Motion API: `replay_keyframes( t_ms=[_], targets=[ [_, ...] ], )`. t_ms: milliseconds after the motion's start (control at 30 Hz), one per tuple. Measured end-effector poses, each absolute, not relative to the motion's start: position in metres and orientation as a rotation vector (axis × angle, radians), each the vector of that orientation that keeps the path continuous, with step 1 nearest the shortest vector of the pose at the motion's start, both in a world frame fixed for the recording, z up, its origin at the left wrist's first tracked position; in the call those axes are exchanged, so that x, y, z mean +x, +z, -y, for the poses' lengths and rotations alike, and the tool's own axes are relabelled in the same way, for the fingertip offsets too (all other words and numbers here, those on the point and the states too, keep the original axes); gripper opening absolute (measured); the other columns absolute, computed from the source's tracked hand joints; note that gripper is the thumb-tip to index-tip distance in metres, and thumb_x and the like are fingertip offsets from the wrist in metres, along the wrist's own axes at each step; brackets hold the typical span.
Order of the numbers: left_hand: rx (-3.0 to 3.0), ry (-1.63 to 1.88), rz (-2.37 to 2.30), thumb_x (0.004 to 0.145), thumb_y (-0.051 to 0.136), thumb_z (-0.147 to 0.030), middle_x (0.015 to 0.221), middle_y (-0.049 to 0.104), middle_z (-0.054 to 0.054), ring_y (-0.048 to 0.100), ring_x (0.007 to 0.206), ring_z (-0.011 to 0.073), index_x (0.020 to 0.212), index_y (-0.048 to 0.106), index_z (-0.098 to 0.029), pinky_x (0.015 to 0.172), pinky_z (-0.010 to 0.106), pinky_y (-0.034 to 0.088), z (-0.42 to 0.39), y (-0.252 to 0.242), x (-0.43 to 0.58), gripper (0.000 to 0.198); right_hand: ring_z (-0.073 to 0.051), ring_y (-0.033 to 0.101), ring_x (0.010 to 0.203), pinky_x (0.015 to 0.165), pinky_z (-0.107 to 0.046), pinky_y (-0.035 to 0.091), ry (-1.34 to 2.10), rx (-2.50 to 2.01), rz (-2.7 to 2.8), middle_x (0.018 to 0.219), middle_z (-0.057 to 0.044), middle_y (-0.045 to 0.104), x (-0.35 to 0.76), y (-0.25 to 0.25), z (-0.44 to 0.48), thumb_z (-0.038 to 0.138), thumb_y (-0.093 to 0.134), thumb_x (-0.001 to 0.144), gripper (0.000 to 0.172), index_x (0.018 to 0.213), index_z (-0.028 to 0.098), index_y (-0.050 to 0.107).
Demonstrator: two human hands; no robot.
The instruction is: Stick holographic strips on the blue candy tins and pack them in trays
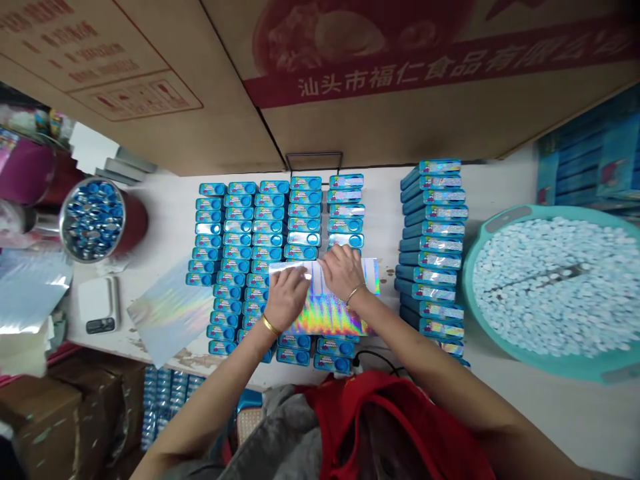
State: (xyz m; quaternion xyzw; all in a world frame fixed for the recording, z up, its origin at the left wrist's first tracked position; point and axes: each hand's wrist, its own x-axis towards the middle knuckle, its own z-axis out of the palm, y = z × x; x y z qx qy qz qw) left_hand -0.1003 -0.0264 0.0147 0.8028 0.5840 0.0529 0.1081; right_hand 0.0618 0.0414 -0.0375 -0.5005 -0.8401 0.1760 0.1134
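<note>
My left hand (286, 298) and my right hand (343, 270) grip a holographic foil sheet (325, 315) from above, fingers bent over its upper, white-backed edge. The sheet lies over rows of blue tins (255, 240) and hides part of them. A gold bangle circles my left wrist, and a thin bracelet circles my right. Both hands stand close together, with rows of tins just above and below them. Whatever is under the sheet is hidden.
To the right stands a long stack of tins (430, 247), and beyond it a teal basin (470, 293) of white mints. On the left are a red canister (93, 219) of blue items, a white scale (97, 305), and loose foil sheets (170, 313). Cardboard boxes (375, 87) overhang the far edge.
</note>
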Motion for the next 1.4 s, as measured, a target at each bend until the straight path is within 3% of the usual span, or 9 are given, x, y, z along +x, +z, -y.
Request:
replay_keyframes(
  t_ms=[133,267,367,433,567,667,867,1033,1400],
  targets=[
    [2.052,0.378,-1.73,0.091,0.053,-0.022,0.088,0.069,0.004,0.059,0.083,0.0194,0.083,0.058,-0.021,0.077,0.038,0.037,0.047,0.056,-0.09,0.01,-0.026,0.045,0.09,0.076,-0.038,0.029,0.608,-1.471,2.418,0.092,-0.011,0.059,0.063,-0.039,-0.042,0.034,0.039,0.098,0.031,0.088,0.018,0.065],
    [1.343,0.978,-1.908,0.084,0.065,-0.03,0.078,0.062,0.001,0.059,0.077,0.0153,0.077,0.052,-0.021,0.076,0.033,0.043,0.033,0.077,-0.08,0.017,-0.025,0.05,0.1,0.086,-0.039,0.035,0.827,-1.365,2.092,0.101,-0.011,0.061,0.074,-0.022,-0.04,0.04,0.031,0.1,0.04,0.105,0.017,0.063],
    [0.872,1.233,-1.786,0.076,0.072,-0.035,0.075,0.059,-0.001,0.058,0.073,0.0132,0.075,0.052,-0.02,0.071,0.028,0.046,0.01,0.069,-0.073,0.025,-0.023,0.055,0.099,0.089,-0.038,0.04,1.041,-1.207,1.836,0.099,-0.01,0.062,0.085,0.001,-0.035,0.051,0.026,0.099,0.05,0.097,0.019,0.063],
    [0.693,1.286,-1.692,0.07,0.077,-0.037,0.07,0.057,-0.003,0.056,0.068,0.0109,0.072,0.053,-0.02,0.068,0.025,0.046,-0.004,0.059,-0.067,0.03,-0.021,0.058,0.089,0.084,-0.036,0.042,1.17,-1.181,1.704,0.089,-0.006,0.063,0.09,0.013,-0.033,0.055,0.037,0.096,0.044,0.086,0.02,0.062],
    [0.555,1.281,-1.612,0.063,0.081,-0.035,0.06,0.052,-0.005,0.048,0.057,0.0074,0.067,0.054,-0.019,0.059,0.021,0.041,-0.026,0.04,-0.053,0.032,-0.014,0.05,0.066,0.066,-0.028,0.041,1.331,-1.29,1.438,0.066,0.002,0.052,0.097,0.017,-0.04,0.044,0.051,0.093,0.032,0.071,0.021,0.054],
    [0.586,1.28,-1.599,0.064,0.079,-0.034,0.06,0.053,-0.005,0.049,0.058,0.008,0.066,0.056,-0.018,0.061,0.022,0.042,-0.046,0.025,-0.043,0.028,-0.013,0.047,0.064,0.063,-0.026,0.038,1.296,-1.379,1.348,0.063,0.003,0.049,0.109,0.007,-0.058,0.041,0.052,0.09,0.029,0.068,0.021,0.052],
    [0.965,1.206,-1.718,0.075,0.068,-0.027,0.067,0.057,-0.001,0.052,0.066,0.0121,0.067,0.057,-0.019,0.069,0.027,0.043,-0.088,-0.001,-0.025,0.015,-0.014,0.049,0.062,0.068,-0.029,0.037,0.975,-1.475,1.54,0.062,0.002,0.052,0.134,-0.015,-0.099,0.037,0.052,0.088,0.026,0.066,0.021,0.053],
    [1.366,0.901,-2.079,0.076,0.068,-0.023,0.086,0.061,0.003,0.055,0.091,0.0214,0.066,0.06,-0.02,0.086,0.037,0.039,-0.106,-0.01,-0.019,0.013,-0.016,0.054,0.067,0.077,-0.033,0.033,0.76,-1.574,1.809,0.064,0.001,0.057,0.146,-0.036,-0.116,0.033,0.049,0.09,0.025,0.069,0.021,0.055],
    [1.537,0.532,-2.293,0.078,0.065,-0.025,0.103,0.058,0.007,0.052,0.102,0.0288,0.079,0.06,-0.021,0.084,0.042,0.036,-0.112,-0.024,-0.011,0.007,-0.021,0.057,0.084,0.084,-0.037,0.028,0.612,-1.627,2.153,0.081,-0.006,0.066,0.147,-0.066,-0.131,0.028,0.043,0.094,0.024,0.08,0.02,0.06]
  ],
)
